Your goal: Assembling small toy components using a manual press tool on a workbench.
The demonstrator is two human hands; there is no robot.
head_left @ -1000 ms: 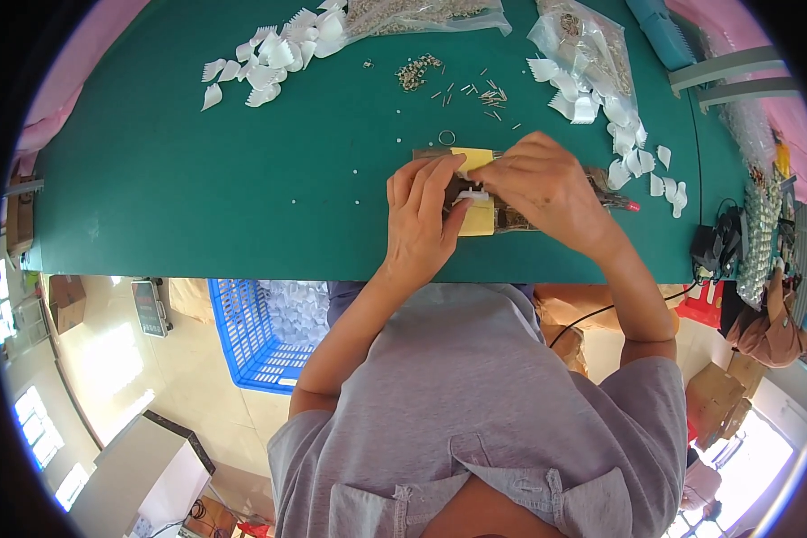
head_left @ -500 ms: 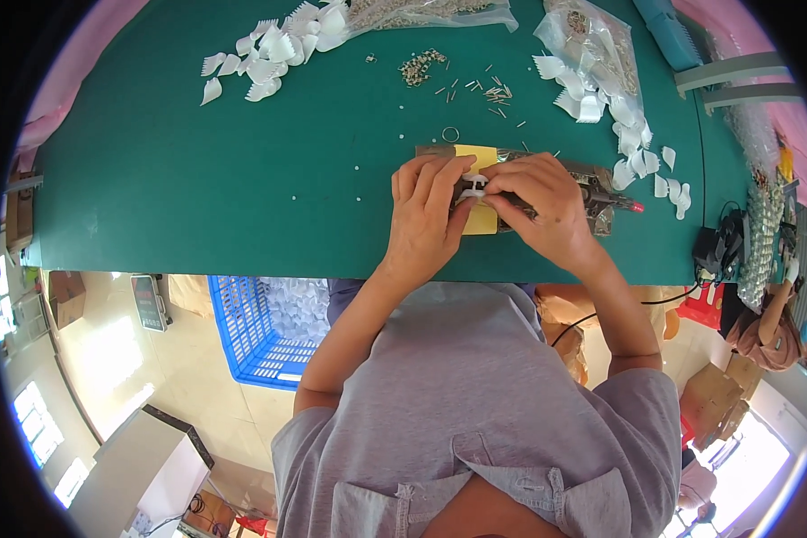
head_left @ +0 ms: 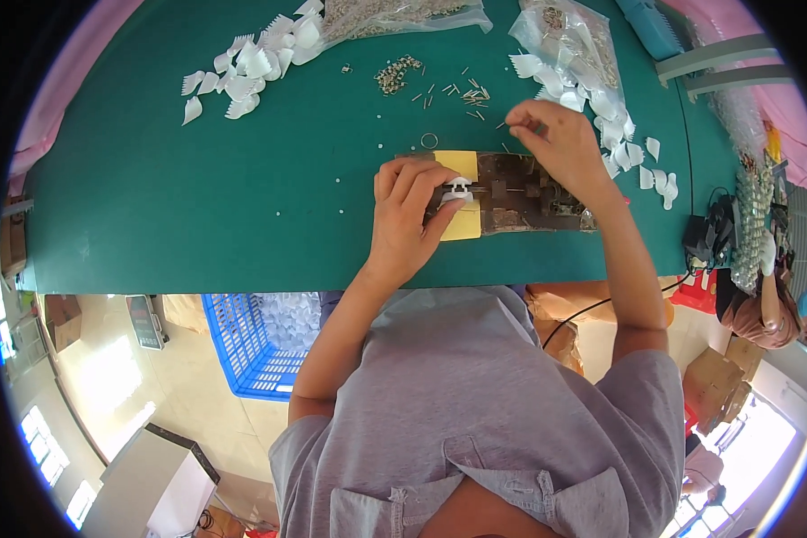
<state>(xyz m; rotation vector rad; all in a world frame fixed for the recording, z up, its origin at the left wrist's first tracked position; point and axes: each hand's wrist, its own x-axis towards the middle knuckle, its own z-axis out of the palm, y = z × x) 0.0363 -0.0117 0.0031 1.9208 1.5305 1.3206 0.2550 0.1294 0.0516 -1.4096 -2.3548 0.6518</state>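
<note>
On green table [head_left: 197, 206]: left hand [head_left: 408, 211] pinches white clip [head_left: 458, 189]; right hand [head_left: 556, 143] near pins [head_left: 471, 92].

Broad green-topped work table [head_left: 197, 197], carrying a dark brown block-shaped jig [head_left: 524, 193] with a yellow rectangular pad [head_left: 460, 163] at its left end. Heaps of small white fan-shaped plastic pieces [head_left: 242, 67] at far left and more white plastic pieces [head_left: 619, 121] at right. Scattered short metal pins [head_left: 462, 90] near a small metal ring [head_left: 429, 140]. Two clear plastic bags [head_left: 394, 13] of parts along the far edge.
</note>
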